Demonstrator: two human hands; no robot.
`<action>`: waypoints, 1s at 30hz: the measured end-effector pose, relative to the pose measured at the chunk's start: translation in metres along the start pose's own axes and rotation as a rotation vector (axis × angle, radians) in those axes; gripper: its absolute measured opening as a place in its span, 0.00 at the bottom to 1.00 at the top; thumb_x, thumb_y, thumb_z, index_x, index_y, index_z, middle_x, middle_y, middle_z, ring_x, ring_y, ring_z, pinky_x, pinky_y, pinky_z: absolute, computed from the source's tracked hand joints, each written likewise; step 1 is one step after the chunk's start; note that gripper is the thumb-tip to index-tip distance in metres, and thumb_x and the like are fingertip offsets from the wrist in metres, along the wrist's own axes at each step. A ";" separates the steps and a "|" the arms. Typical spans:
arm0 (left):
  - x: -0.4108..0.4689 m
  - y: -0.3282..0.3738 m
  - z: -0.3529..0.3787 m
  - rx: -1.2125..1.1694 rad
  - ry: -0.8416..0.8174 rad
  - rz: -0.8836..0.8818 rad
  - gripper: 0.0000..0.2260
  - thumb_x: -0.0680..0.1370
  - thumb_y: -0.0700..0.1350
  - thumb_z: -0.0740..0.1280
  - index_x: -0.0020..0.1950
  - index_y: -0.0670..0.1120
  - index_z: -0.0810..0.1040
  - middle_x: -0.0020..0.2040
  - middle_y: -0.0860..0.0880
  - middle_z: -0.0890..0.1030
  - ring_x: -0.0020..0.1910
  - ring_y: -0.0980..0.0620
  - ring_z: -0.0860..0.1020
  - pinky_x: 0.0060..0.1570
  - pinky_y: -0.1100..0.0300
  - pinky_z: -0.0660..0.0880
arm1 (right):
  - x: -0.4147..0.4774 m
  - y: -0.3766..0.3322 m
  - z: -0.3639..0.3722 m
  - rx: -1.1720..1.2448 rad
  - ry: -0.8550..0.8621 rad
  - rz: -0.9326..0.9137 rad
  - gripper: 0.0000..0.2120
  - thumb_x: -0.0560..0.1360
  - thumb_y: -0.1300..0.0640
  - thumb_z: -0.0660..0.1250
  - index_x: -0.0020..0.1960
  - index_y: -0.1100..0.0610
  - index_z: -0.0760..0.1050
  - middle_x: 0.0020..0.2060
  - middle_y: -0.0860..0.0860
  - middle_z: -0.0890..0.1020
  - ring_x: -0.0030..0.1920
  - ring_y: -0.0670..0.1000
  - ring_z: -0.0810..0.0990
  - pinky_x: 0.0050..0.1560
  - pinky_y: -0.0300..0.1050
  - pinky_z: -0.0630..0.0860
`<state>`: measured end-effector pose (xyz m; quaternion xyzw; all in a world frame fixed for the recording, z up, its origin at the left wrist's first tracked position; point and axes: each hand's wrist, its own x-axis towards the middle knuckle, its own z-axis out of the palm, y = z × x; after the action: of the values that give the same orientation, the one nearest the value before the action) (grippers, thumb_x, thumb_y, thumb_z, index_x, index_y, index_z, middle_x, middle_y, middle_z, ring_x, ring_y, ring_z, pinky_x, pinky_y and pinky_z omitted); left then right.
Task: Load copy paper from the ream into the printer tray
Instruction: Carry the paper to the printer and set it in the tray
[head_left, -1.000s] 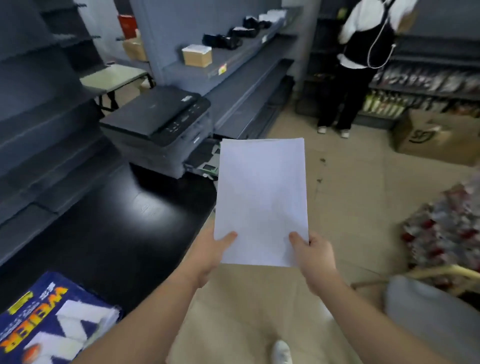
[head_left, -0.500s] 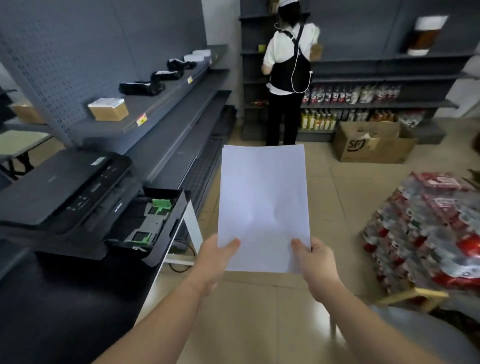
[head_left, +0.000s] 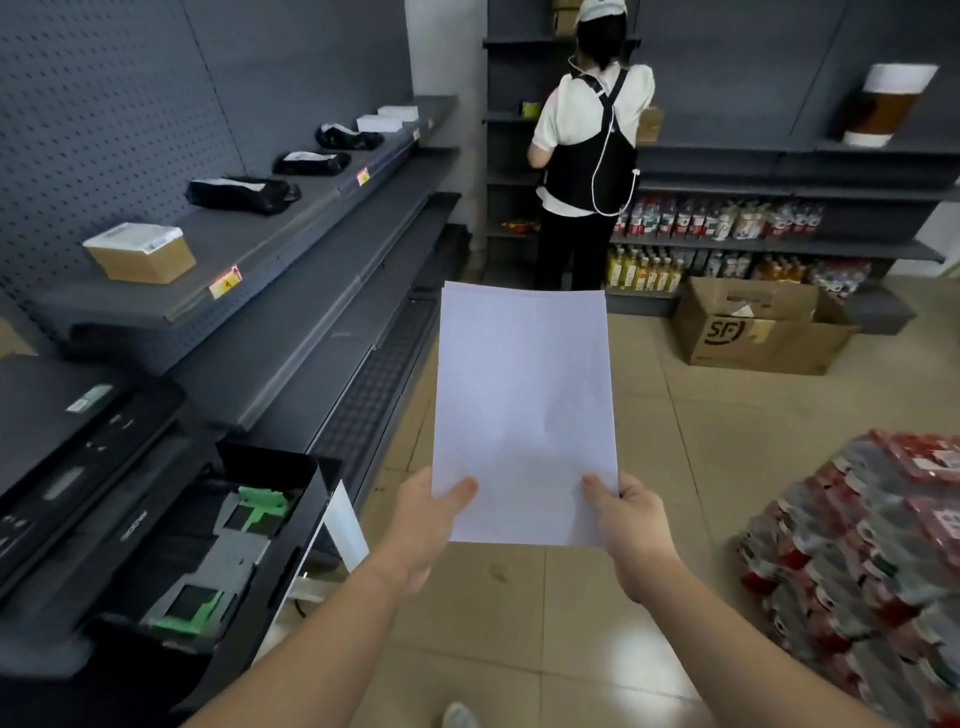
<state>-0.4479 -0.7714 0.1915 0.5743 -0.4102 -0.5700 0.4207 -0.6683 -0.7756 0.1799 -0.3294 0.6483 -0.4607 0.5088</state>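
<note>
We hold the copy paper (head_left: 524, 410) out in front of us, above the tiled floor (head_left: 675, 467) and clear of any surface, its long side running away from us. Our left hand (head_left: 423, 525) pinches the near left corner, thumb on top of the sheet; our right hand (head_left: 631, 519) pinches the near right corner the same way, so each grip is closed on the paper. To the left, the printer tray (head_left: 218, 551) stands pulled out from the black printer (head_left: 78, 467), its green guides showing; the paper is near it but apart from it. Grey shelves (head_left: 291, 249) run along the left wall with a cardboard box (head_left: 140, 252) on them. Ahead, another person (head_left: 587, 156) faces the far shelving, and an open carton (head_left: 758, 327) sits on the floor
</note>
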 end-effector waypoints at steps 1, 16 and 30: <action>0.019 0.003 -0.005 -0.009 0.004 0.005 0.10 0.81 0.46 0.67 0.62 0.52 0.80 0.56 0.57 0.85 0.59 0.56 0.81 0.58 0.58 0.75 | 0.016 -0.007 0.011 0.004 -0.004 -0.003 0.04 0.77 0.56 0.67 0.48 0.54 0.80 0.46 0.53 0.87 0.47 0.57 0.86 0.52 0.57 0.83; 0.181 0.035 -0.146 -0.106 0.469 -0.024 0.06 0.80 0.43 0.68 0.55 0.50 0.81 0.49 0.53 0.86 0.41 0.61 0.85 0.35 0.68 0.78 | 0.185 -0.066 0.235 -0.229 -0.282 -0.047 0.13 0.75 0.51 0.68 0.49 0.61 0.79 0.39 0.50 0.83 0.38 0.51 0.80 0.42 0.47 0.78; 0.141 -0.040 -0.185 -0.338 1.172 -0.331 0.04 0.77 0.44 0.72 0.50 0.51 0.84 0.45 0.56 0.87 0.43 0.63 0.84 0.40 0.68 0.78 | 0.217 -0.012 0.389 -0.706 -0.884 -0.185 0.06 0.76 0.54 0.69 0.43 0.56 0.79 0.40 0.56 0.85 0.43 0.56 0.82 0.46 0.48 0.76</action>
<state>-0.2613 -0.8904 0.1087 0.7727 0.0786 -0.2753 0.5665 -0.3511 -1.0761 0.0910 -0.6959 0.4571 -0.0775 0.5484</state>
